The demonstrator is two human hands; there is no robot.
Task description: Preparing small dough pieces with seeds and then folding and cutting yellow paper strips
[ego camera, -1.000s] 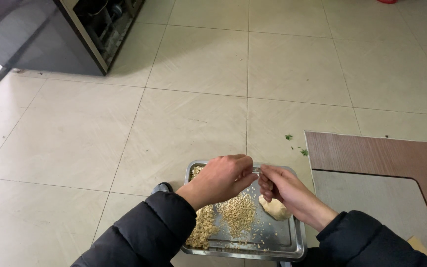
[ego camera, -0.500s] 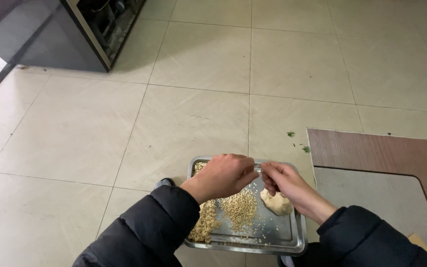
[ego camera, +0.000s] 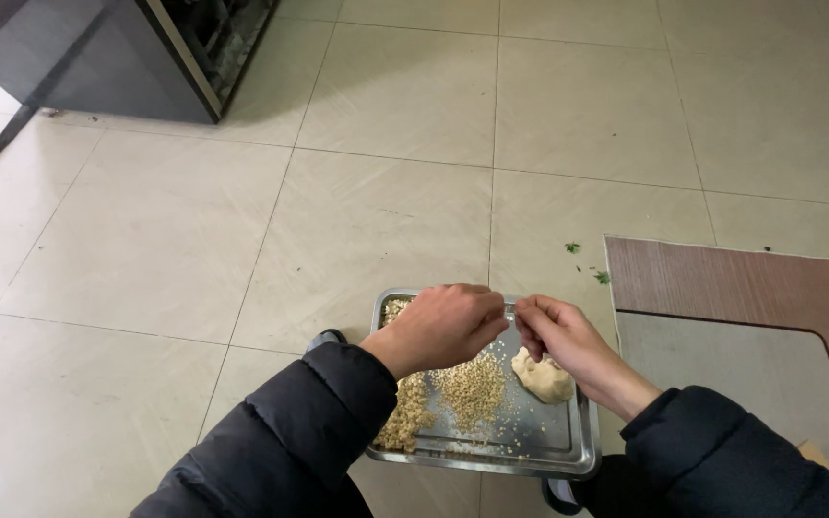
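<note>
Over steel tray (ego camera: pixel 568 451): both hands (ego camera: pixel 448 326) (ego camera: pixel 558 336), crumbs (ego camera: pixel 472 388), dough lump (ego camera: pixel 544 377).

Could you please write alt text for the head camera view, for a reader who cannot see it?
Two bare hands, the left hand and right hand, meet fingertip to fingertip above a metal tray holding pale seeds and a lump of dough. The person wears a dark padded jacket. The floor is beige tile, with a wooden board at right.
</note>
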